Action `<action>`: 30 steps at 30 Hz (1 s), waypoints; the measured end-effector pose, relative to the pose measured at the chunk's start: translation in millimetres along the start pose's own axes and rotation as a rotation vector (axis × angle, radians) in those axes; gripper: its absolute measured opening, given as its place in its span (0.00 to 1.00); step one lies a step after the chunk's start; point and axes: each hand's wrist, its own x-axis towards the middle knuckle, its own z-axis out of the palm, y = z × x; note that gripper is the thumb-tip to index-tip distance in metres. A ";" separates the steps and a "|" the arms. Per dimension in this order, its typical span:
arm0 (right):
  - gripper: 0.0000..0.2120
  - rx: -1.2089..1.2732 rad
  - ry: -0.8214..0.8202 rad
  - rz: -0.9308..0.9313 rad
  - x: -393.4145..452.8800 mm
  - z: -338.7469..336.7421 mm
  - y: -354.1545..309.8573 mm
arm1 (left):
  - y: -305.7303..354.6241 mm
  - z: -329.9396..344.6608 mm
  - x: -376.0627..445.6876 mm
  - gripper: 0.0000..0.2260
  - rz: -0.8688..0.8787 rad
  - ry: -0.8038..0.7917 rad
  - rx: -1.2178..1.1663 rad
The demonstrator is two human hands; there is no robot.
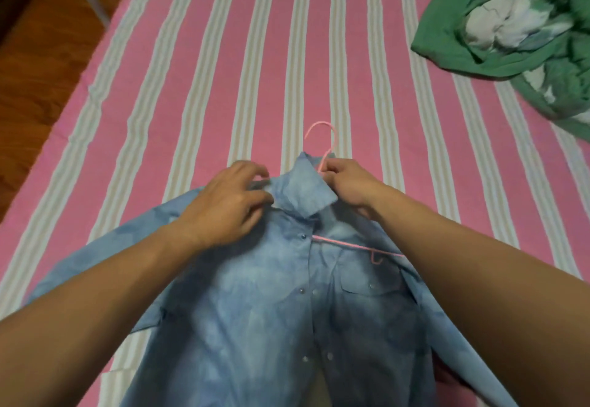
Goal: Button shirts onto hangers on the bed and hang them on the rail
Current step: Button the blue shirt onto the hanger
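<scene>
Hands at frame centre, left [228, 205] curled on the collar [300, 191], right [346, 183] pinching the hanger [322, 151] neck, both atop the shirt [281, 311], spread lengthwise toward the lower edge on the bed [223, 55], placket gaping below, nearer the left.
</scene>
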 end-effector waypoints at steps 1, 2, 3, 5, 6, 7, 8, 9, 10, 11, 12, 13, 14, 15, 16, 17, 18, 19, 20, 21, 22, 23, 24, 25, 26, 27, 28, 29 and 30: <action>0.16 -0.056 -0.023 -0.036 3.0 2.2 -8.1 | -5.5 1.7 3.8 0.12 -0.083 -0.010 -0.017; 0.16 -0.108 -0.038 -0.071 6.7 4.9 -15.2 | -11.7 1.4 9.1 0.11 -0.215 -0.001 -0.084; 0.15 -0.138 -0.050 -0.100 9.4 7.5 -20.2 | -21.2 3.1 15.1 0.10 -0.292 0.003 -0.091; 0.11 -0.151 -0.108 -0.110 14.4 10.0 -22.9 | -33.9 5.7 20.6 0.10 -0.358 -0.145 -0.133; 0.10 -0.135 -0.166 -0.083 17.0 8.2 -21.2 | -35.5 6.2 20.9 0.12 -0.374 -0.220 -0.210; 0.10 -0.126 -0.235 -0.051 17.6 5.3 -20.6 | -35.7 7.1 20.1 0.14 -0.347 -0.239 -0.239; 0.13 -0.179 -0.299 -0.062 20.5 0.1 -19.6 | -35.6 7.7 16.6 0.15 -0.322 -0.225 -0.267; 0.16 -0.283 -0.336 -0.092 26.3 -7.6 -18.8 | -36.6 9.6 10.8 0.14 -0.284 -0.194 -0.279; 0.19 -0.457 -0.363 -0.160 33.3 -15.6 -19.4 | -37.2 11.3 5.1 0.11 -0.247 -0.157 -0.290; 0.20 -0.620 -0.398 -0.204 40.4 -21.6 -20.0 | -38.0 12.1 -0.1 0.09 -0.211 -0.122 -0.303; 0.19 -0.777 -0.434 -0.231 47.7 -25.1 -18.4 | -40.0 12.0 -4.0 0.07 -0.189 -0.104 -0.326; 0.17 -0.890 -0.462 -0.239 50.9 -26.8 -16.8 | -41.8 10.3 -7.3 0.06 -0.180 -0.098 -0.349; 0.16 -0.944 -0.476 -0.248 51.8 -27.7 -14.5 | -43.8 8.6 -9.7 0.07 -0.180 -0.105 -0.365; 0.14 -0.985 -0.475 -0.271 51.4 -28.1 -13.3 | -45.9 6.9 -11.2 0.08 -0.181 -0.117 -0.375; 0.12 -1.016 -0.469 -0.320 49.0 -29.3 -13.2 | -48.3 6.3 -11.2 0.10 -0.189 -0.128 -0.380; 0.11 -1.055 -0.463 -0.368 46.1 -32.9 -11.9 | -51.0 6.3 -10.4 0.11 -0.199 -0.130 -0.383; 0.11 -1.096 -0.446 -0.412 42.9 -40.6 -9.3 | -53.3 6.1 -8.8 0.11 -0.202 -0.129 -0.386; 0.10 -1.158 -0.407 -0.453 38.9 -52.3 -6.0 | -55.2 5.9 -6.9 0.12 -0.201 -0.124 -0.384; 0.10 -1.224 -0.360 -0.488 35.0 -67.7 -1.3 | -56.4 6.2 -5.1 0.11 -0.195 -0.112 -0.378; 0.09 -1.284 -0.303 -0.533 31.8 -85.6 5.2 | -56.9 6.6 -3.5 0.10 -0.190 -0.093 -0.368; 0.07 -1.331 -0.235 -0.592 28.8 -103.6 13.0 | -56.3 6.2 -1.7 0.09 -0.188 -0.073 -0.355; 0.05 -1.376 -0.158 -0.646 25.7 -119.9 21.4 | -54.9 5.7 0.8 0.10 -0.187 -0.055 -0.337; 0.04 -1.426 -0.089 -0.714 23.3 -133.2 29.3 | -52.3 5.1 4.1 0.12 -0.176 -0.046 -0.311; 0.03 -1.492 -0.042 -0.785 20.4 -141.0 33.2 | -49.1 5.2 7.4 0.15 -0.156 -0.046 -0.280; 0.02 -1.557 -0.015 -0.848 20.6 -148.0 41.2 | -46.0 5.9 10.3 0.18 -0.135 -0.055 -0.254; 0.01 -1.595 0.012 -0.874 19.4 -150.2 44.6 | -43.7 7.4 11.3 0.19 -0.123 -0.069 -0.236; 0.02 -1.575 0.055 -0.831 20.6 -150.6 51.0 | -42.8 8.6 11.0 0.20 -0.122 -0.087 -0.226; 0.04 -1.475 0.098 -0.683 19.4 -149.2 54.9 | -43.1 9.8 9.1 0.20 -0.128 -0.101 -0.227; 0.07 -1.273 0.164 -0.483 17.1 -147.7 57.6 | -44.1 10.2 6.8 0.20 -0.140 -0.106 -0.240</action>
